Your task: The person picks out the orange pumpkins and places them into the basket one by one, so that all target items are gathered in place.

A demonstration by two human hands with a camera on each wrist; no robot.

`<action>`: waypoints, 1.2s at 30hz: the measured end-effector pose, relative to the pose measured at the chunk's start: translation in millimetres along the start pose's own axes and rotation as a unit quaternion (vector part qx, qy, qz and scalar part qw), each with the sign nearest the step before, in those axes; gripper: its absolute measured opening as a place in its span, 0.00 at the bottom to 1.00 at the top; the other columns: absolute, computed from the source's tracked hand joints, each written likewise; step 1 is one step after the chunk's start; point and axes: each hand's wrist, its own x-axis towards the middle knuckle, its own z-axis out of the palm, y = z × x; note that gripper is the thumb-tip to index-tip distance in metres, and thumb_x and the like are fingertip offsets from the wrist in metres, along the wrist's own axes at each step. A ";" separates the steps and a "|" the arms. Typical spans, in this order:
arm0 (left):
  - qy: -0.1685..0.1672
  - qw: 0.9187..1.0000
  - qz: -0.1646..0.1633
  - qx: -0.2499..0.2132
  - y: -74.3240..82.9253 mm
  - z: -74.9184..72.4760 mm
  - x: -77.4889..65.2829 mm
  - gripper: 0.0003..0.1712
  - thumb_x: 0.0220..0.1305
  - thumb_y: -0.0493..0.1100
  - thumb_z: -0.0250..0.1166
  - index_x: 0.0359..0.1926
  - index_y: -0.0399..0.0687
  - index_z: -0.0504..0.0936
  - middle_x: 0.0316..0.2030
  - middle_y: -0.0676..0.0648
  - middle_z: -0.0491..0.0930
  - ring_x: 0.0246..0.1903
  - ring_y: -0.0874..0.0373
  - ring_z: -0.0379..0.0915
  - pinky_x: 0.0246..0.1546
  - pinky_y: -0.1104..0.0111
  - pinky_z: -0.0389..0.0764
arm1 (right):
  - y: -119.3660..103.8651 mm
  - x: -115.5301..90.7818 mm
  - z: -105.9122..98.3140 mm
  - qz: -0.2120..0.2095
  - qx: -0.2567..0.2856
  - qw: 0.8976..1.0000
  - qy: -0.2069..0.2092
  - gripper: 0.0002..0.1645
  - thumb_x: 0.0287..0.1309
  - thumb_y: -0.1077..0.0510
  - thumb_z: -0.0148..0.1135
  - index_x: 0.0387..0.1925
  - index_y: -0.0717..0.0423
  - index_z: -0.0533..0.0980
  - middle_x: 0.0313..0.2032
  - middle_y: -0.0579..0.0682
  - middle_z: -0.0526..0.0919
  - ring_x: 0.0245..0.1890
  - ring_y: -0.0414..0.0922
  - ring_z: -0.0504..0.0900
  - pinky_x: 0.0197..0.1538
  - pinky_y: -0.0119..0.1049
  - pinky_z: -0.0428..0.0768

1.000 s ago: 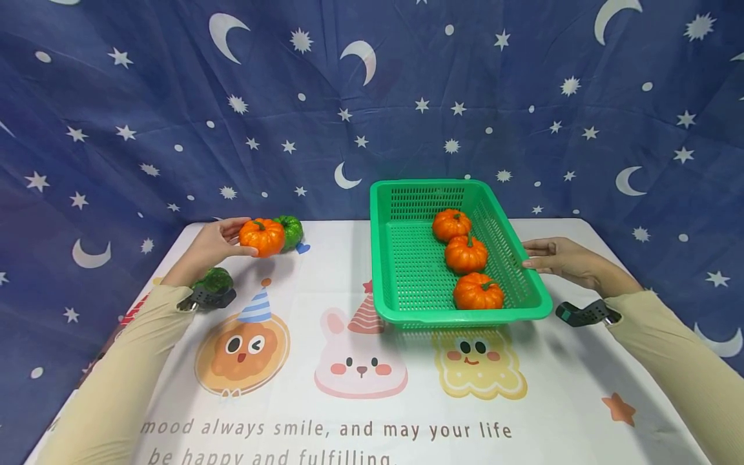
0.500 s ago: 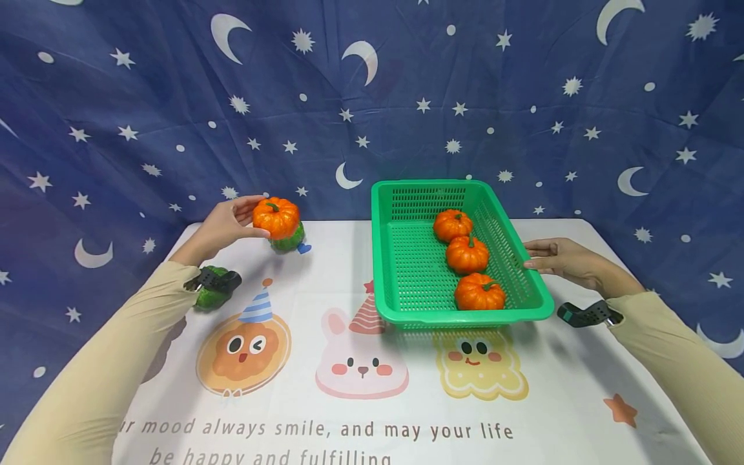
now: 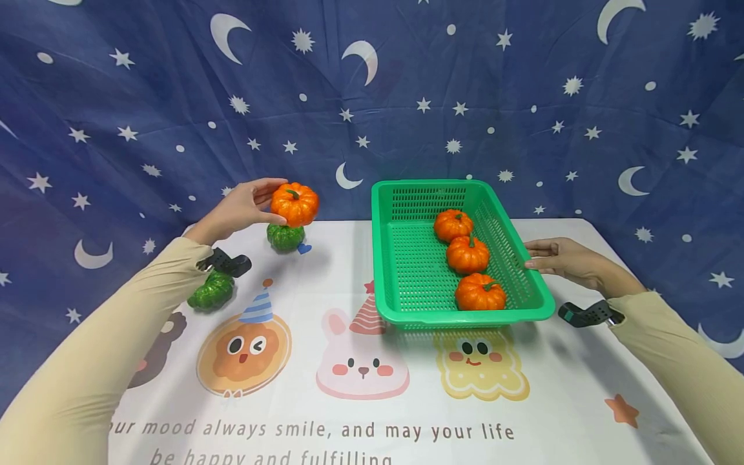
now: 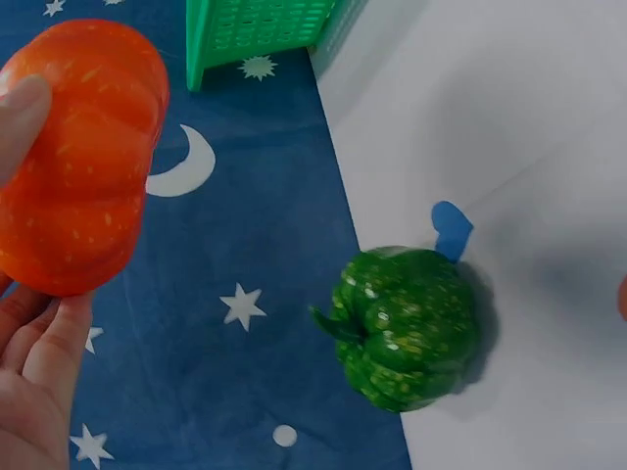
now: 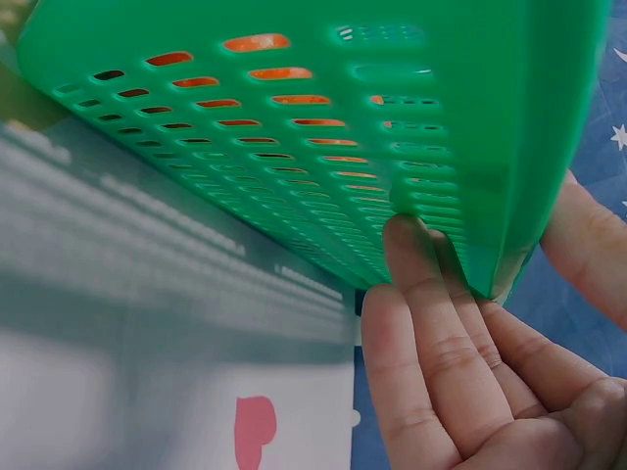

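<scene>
An orange pumpkin (image 3: pixel 294 205) is held up by my left hand (image 3: pixel 244 206), thumb on the near side and fingers behind. The left wrist view shows the pumpkin (image 4: pixel 83 157) raised well off the table. Below it a green pumpkin (image 3: pixel 285 237) sits near the table's back edge. Another green pumpkin (image 3: pixel 212 290) lies under my left wrist. My right hand (image 3: pixel 566 261) grips the right rim of a green plastic basket (image 3: pixel 407 316). In the right wrist view its fingers (image 5: pixel 421 294) lie against the slotted outer wall, with the thumb over the rim. Three orange pumpkins (image 3: pixel 467 254) rest along the basket's right side.
A white cloth with cartoon prints covers the table (image 3: pixel 360 445). Behind the back edge hangs a dark blue curtain (image 3: pixel 401 77) with moons and stars. Each wrist wears a black strap device (image 3: pixel 587 314).
My left hand has lifted the orange pumpkin up and to the right, above the far green pumpkin. The near green pumpkin shows more fully. My right hand and the basket hold still.
</scene>
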 end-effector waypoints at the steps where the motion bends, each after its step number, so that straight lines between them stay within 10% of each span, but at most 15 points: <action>1: -0.006 1.000 0.002 0.001 2.9 0.3 1.7 0.44 0.53 0.32 0.68 0.69 0.38 0.57 0.68 0.38 0.60 0.69 0.47 0.56 0.65 0.61 0.63 | 0.1 -0.2 -0.2 0.000 -0.001 1.000 0.001 0.47 0.62 0.56 0.58 0.70 0.73 0.44 0.69 0.72 0.50 0.41 0.18 0.72 0.51 0.21 0.77; 36: -0.181 0.980 0.077 0.015 81.3 54.7 51.7 0.41 0.51 0.26 0.67 0.66 0.40 0.63 0.64 0.42 0.66 0.63 0.50 0.65 0.62 0.58 0.72 | 0.5 -0.6 -0.9 0.000 -0.007 1.000 0.001 0.47 0.61 0.56 0.58 0.70 0.73 0.44 0.69 0.72 0.50 0.41 0.19 0.72 0.54 0.27 0.77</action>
